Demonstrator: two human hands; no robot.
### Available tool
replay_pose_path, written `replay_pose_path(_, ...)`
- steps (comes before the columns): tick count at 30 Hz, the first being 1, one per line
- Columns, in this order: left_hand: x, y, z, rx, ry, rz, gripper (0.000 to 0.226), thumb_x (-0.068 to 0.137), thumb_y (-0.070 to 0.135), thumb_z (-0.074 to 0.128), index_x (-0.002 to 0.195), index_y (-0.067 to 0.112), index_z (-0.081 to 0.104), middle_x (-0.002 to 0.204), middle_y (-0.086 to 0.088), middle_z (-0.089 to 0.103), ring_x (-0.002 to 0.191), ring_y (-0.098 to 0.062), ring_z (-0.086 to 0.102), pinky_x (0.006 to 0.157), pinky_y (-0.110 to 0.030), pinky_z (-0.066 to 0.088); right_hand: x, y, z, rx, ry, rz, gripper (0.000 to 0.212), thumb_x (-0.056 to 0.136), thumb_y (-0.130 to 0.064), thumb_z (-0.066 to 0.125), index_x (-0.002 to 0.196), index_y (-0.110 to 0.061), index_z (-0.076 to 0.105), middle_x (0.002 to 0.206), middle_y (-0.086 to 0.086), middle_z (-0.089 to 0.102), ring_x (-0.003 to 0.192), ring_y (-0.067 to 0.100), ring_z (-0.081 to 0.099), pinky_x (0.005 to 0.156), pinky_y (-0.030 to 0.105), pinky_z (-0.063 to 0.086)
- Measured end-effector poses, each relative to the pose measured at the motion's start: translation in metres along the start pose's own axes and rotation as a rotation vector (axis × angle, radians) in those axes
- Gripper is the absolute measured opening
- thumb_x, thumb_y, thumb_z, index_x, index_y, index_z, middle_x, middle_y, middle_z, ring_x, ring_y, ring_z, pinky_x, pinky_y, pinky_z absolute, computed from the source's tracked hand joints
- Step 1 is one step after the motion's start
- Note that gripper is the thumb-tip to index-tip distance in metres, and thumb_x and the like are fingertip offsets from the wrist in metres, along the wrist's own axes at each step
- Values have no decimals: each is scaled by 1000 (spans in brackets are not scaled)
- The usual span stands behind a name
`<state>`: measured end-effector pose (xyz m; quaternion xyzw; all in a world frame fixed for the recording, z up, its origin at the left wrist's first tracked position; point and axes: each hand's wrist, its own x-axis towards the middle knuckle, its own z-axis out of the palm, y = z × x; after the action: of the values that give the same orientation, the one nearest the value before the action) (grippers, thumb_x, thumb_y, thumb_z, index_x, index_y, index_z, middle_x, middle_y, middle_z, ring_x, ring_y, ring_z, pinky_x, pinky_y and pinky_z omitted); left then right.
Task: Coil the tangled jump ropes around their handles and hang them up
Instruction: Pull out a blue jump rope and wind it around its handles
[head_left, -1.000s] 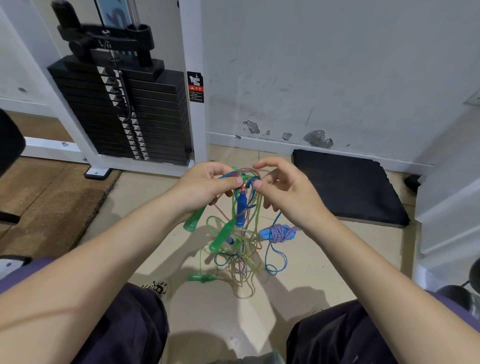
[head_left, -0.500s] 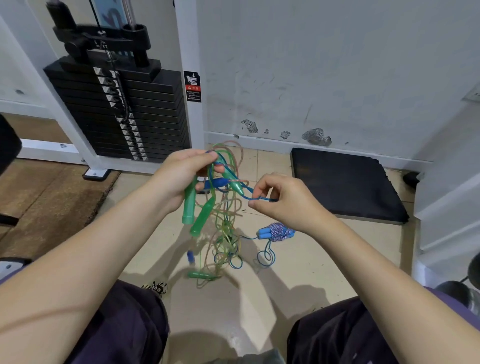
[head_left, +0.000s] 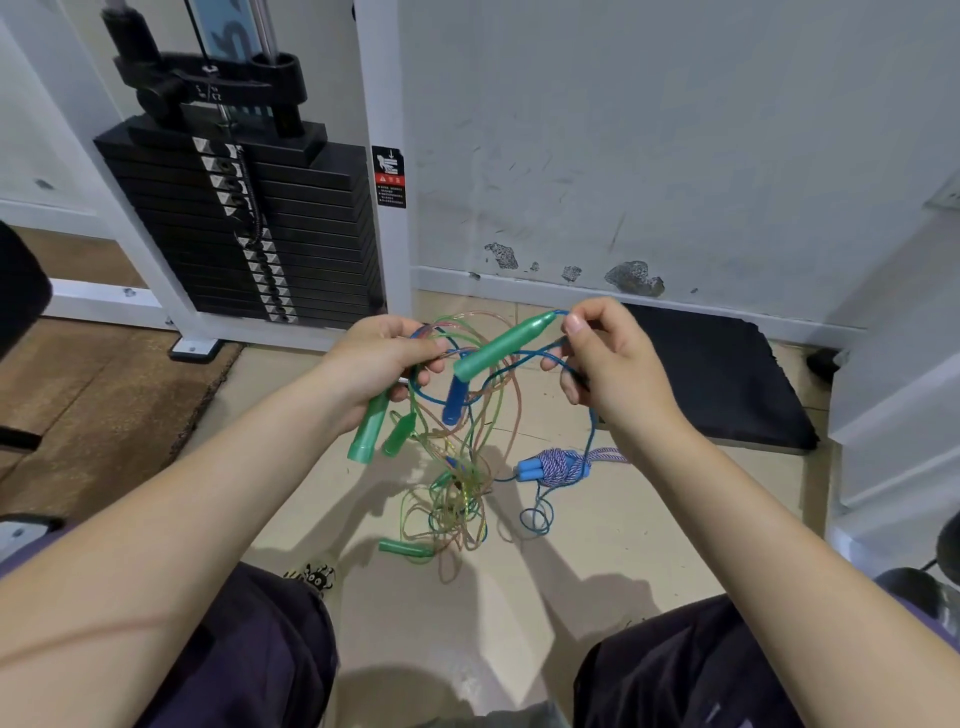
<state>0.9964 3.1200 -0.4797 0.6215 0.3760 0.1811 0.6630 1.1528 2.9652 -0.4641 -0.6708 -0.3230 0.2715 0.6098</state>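
A tangle of thin green, blue and orange jump ropes (head_left: 462, 441) hangs between my hands and trails onto the floor. My left hand (head_left: 379, 364) grips a bunch of cords and a green handle (head_left: 370, 431) that points down. My right hand (head_left: 608, 358) pinches the blue cord beside the tip of another green handle (head_left: 501, 345), which lies slanted between the hands. A dark blue handle (head_left: 454, 400) and a short green handle (head_left: 399, 434) dangle below. One more green handle (head_left: 402, 546) lies on the floor. A coiled purple-white rope with light blue handles (head_left: 558, 465) rests on the tiles.
A black weight stack (head_left: 249, 223) in a white frame stands at the back left. A black foam mat (head_left: 722, 384) lies against the wall at the right. Brown flooring (head_left: 104, 395) is to the left. My knees in dark trousers fill the bottom.
My right hand has risen and moved right, pulling the blue cord and a green handle out of the tangle. The left hand keeps its grip on the bunch.
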Motion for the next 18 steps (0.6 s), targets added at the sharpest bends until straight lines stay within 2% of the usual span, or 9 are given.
replay_pose_path(4,-2,0,1,56,-84,-11,21,84,22,76,96,9,65,72,0,63,55,-7,49,44,-18,30,0,-2,1,50,62,90,15,104,-20,41,102,-7,48,73,11,67,39,17,40,43,20,37)
replay_pose_path(8,-2,-2,2,68,-99,-11,8,88,14,72,92,9,66,73,-3,66,51,-6,51,41,-17,31,-1,-1,3,77,83,110,13,105,-17,39,104,-7,47,85,8,74,35,15,39,39,17,33)
replay_pose_path(13,0,-3,2,64,-24,-32,7,95,13,62,91,7,62,69,-4,64,44,-5,48,36,-16,27,0,1,2,289,112,202,4,103,-10,39,102,-12,42,106,11,73,31,10,32,37,21,29)
replay_pose_path(16,-1,-3,3,60,-51,-21,12,96,14,60,86,9,60,70,-4,64,45,-6,49,37,-16,27,-1,2,3,152,55,237,8,98,-13,51,105,-13,47,107,6,71,38,14,35,40,20,28)
replay_pose_path(18,0,-4,3,31,-79,1,11,96,14,60,87,7,60,70,-3,65,46,-6,49,37,-16,27,-3,3,4,-30,-45,234,8,94,-12,59,101,-11,57,93,12,64,41,12,31,40,18,24)
